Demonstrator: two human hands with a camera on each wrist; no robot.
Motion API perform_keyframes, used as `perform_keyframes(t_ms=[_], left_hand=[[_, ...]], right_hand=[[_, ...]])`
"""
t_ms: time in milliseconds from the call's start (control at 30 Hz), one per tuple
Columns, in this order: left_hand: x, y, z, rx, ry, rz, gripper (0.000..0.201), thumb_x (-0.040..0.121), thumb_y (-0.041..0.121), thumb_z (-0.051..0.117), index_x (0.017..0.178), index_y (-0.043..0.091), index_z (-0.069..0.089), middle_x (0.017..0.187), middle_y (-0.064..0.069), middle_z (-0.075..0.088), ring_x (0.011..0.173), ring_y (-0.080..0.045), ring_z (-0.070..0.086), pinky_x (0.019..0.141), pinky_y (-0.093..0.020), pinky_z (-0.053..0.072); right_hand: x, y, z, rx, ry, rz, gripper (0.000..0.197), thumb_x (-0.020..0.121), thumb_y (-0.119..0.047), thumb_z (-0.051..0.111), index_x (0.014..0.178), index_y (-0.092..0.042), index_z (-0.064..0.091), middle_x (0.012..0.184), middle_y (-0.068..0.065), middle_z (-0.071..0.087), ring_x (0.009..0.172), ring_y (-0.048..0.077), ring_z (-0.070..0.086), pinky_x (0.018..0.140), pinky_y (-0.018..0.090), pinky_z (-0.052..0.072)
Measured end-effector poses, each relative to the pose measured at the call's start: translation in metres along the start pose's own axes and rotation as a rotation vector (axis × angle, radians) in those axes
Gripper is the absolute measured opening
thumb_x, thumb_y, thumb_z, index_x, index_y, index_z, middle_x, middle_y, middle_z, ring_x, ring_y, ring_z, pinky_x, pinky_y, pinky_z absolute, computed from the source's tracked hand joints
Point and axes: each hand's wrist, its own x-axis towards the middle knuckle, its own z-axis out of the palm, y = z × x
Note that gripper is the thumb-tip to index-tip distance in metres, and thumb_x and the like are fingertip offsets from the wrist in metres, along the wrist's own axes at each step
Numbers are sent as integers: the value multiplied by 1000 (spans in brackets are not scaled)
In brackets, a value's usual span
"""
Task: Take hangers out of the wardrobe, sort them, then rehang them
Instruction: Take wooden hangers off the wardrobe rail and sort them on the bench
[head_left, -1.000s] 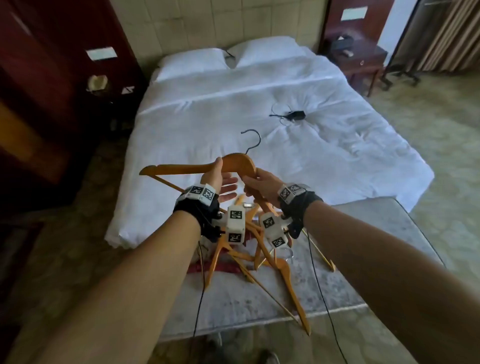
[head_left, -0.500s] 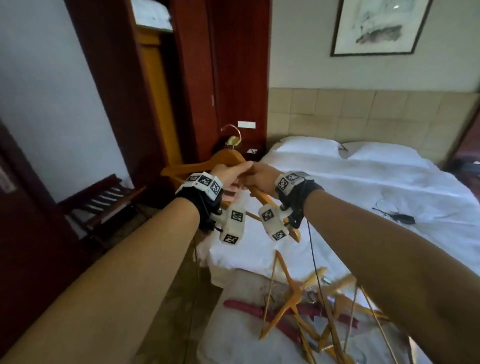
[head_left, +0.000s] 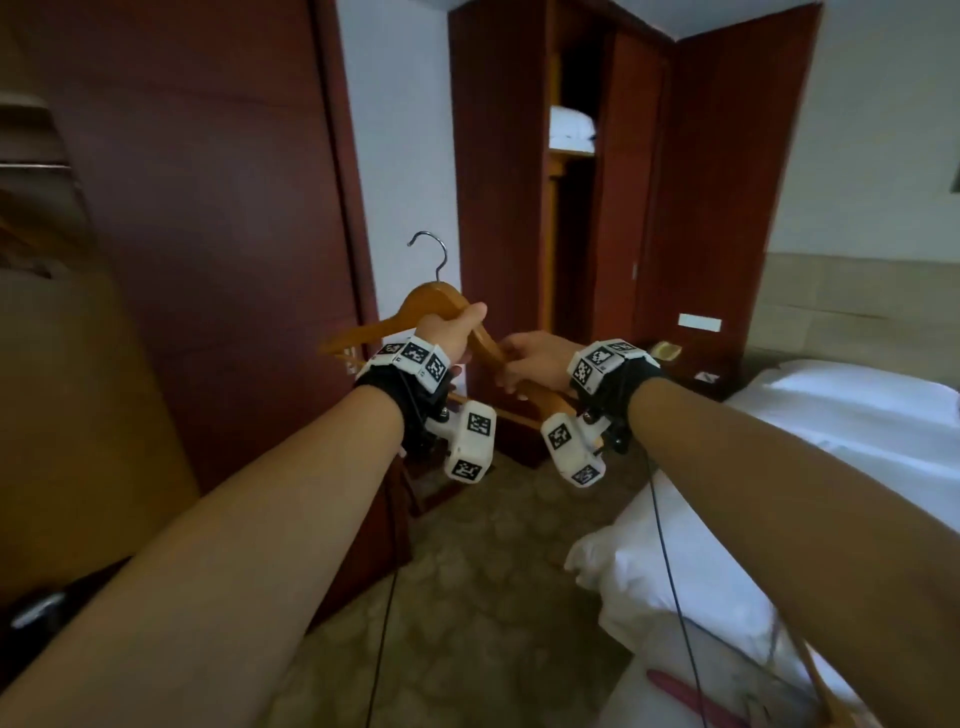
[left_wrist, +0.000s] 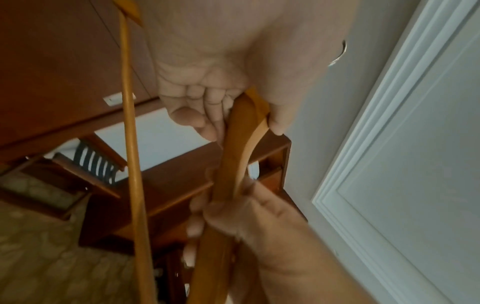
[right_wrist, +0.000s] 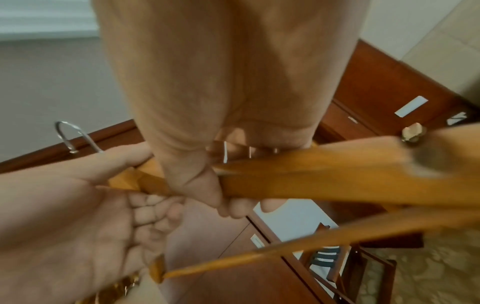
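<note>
I hold one light wooden hanger (head_left: 434, 301) upright in front of me, its metal hook (head_left: 431, 252) pointing up. My left hand (head_left: 460, 332) grips the hanger just right of its peak, fingers and thumb curled round the wood (left_wrist: 233, 144). My right hand (head_left: 524, 364) grips the right arm lower down (right_wrist: 311, 181). The lower bar (left_wrist: 130, 133) runs beneath both hands. The wardrobe (head_left: 571, 234) stands behind the hanger with its doors open, and its inside is dark. At the bottom right lie a red hanger (head_left: 691, 701) and part of another wooden hanger (head_left: 823, 686).
A dark red door (head_left: 208, 208) fills the left. Folded white bedding (head_left: 570, 127) sits on the wardrobe's upper shelf. The white bed (head_left: 857, 426) lies along the right. A wooden luggage rack (left_wrist: 96, 164) stands low by the wall. Patterned floor runs between me and the wardrobe.
The view has swung left from the bed and the pile of hangers to the wardrobe. Both hands kept hold of the same hanger and turned its hook upward.
</note>
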Motion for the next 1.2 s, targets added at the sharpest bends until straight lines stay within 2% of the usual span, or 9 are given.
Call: perform_keyframes(t_ms=[67, 133, 233, 367, 600, 900, 1000, 1100, 1200], left_hand=[[0, -3, -50, -23, 57, -16, 48, 83, 59, 61, 86, 12, 68, 87, -9, 75, 81, -23, 70, 76, -37, 59], [-3, -5, -97, -58, 98, -28, 49, 82, 59, 61, 82, 10, 68, 88, -13, 75, 72, -25, 69, 68, -36, 58], [-5, -8, -156, -76, 159, -36, 51, 84, 58, 60, 85, 7, 67, 86, -15, 75, 68, -27, 67, 72, -40, 56], [9, -24, -228, 75, 293, -53, 75, 63, 81, 48, 86, 12, 66, 87, -12, 73, 79, -35, 72, 81, -52, 57], [7, -36, -323, 292, 408, -20, 49, 96, 51, 44, 105, 5, 58, 102, -15, 67, 84, -34, 70, 74, -53, 59], [63, -63, -440, 521, 482, -146, 38, 99, 44, 44, 102, 10, 60, 108, -15, 70, 91, -32, 70, 84, -48, 57], [86, -69, -482, 565, 559, -154, 38, 97, 44, 47, 109, 11, 62, 106, -13, 70, 85, -28, 71, 77, -42, 60], [103, -74, -524, 554, 633, -129, 34, 98, 39, 48, 113, 12, 63, 102, -10, 69, 83, -24, 70, 64, -32, 58], [111, -78, -563, 540, 683, -104, 27, 99, 32, 48, 115, 15, 62, 99, -7, 69, 78, -19, 67, 57, -27, 54]], right_hand=[[10, -26, 21, -135, 1, -27, 7, 85, -19, 64, 91, -19, 64, 94, 6, 68, 93, 24, 66, 77, 32, 54], [21, -51, 40, -223, 13, -52, 10, 87, -22, 62, 92, -16, 67, 89, -1, 63, 88, 18, 60, 67, 24, 44], [46, -87, 69, -215, 4, -94, 21, 85, -23, 61, 99, -8, 67, 91, 3, 65, 86, 19, 61, 71, 30, 47], [82, -138, 112, -79, -25, -209, 7, 86, -9, 57, 92, -7, 57, 80, 12, 66, 72, 25, 65, 66, 31, 51], [148, -214, 177, -102, -41, -316, 4, 93, -10, 52, 90, -12, 51, 69, 8, 55, 54, 20, 51, 45, 22, 42], [265, -315, 251, 272, -162, -304, 12, 93, -9, 55, 82, -11, 51, 65, 6, 51, 52, 17, 48, 62, 39, 56], [304, -351, 271, 416, -246, -277, 7, 93, -9, 56, 98, -12, 52, 69, 3, 54, 59, 14, 52, 77, 50, 59], [331, -383, 288, 545, -279, -246, 29, 94, -9, 56, 119, -19, 44, 68, 1, 52, 60, 12, 52, 64, 41, 61], [353, -412, 302, 585, -283, -233, 26, 97, -13, 53, 122, -11, 49, 68, 0, 50, 59, 11, 50, 56, 32, 56]])
